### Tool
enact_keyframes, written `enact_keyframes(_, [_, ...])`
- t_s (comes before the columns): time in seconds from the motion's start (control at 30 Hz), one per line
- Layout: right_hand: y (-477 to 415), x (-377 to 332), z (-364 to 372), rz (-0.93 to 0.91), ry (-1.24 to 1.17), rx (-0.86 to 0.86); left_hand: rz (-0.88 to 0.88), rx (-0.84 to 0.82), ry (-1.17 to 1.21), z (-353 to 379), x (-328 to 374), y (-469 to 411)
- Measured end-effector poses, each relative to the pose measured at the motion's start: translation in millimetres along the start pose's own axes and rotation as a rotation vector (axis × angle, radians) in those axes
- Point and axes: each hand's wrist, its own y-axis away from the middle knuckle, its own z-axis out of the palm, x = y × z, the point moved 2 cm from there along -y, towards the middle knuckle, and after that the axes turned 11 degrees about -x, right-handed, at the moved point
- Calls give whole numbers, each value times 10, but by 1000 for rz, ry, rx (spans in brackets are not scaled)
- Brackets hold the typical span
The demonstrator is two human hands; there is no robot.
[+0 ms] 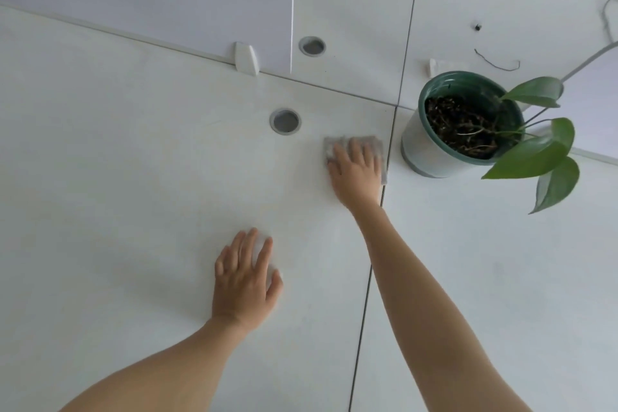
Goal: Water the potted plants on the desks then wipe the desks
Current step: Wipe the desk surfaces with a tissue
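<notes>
A grey cloth [354, 147] lies flat on the white left desk [133, 177], right of the frame centre, just beside the dark seam between the two desks. Its long side runs across the frame, from left to right. It looks thin, pale and a little wrinkled. The right hand [356, 170] presses on it with fingers straight and slightly apart, pointing up the frame. The left hand [245, 281] rests flat on the desk lower down, fingers spread. The potted plant [461, 124], in a green-rimmed pot, stands on the right desk [485, 278].
</notes>
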Motion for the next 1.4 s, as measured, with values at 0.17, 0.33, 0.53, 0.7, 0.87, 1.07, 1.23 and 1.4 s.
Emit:
enact_keyframes(0.17, [1019, 517, 173, -356, 175, 91, 2, 17, -1, -7, 12, 16])
enact_keyframes(0.33, [864, 1725, -249, 180, 63, 177, -2, -8, 0, -10, -6, -2])
enact_keyframes(0.53, [227, 2063, -719, 469, -66, 92, -4, -51, 8, -30, -12, -1])
enact_keyframes(0.7, [373, 1957, -749, 353, -86, 71, -29, -115, 29, -77, -3, 5])
enact_keyframes(0.87, [885, 1593, -344, 367, -87, 70, -57, -188, 36, -157, 19, 4])
enact_keyframes(1.07, [1290, 541, 172, -92, 52, 19, -16, -265, 27, -316, 47, -27])
enact_keyframes(1.23, [1743, -193, 444, -207, -233, 15, -122, -77, 250, -630, -82, 396])
enact_keyframes(1.4, [2398, -766, 502, -338, -787, -233, -432, -33, 481, -763, -492, 1523])
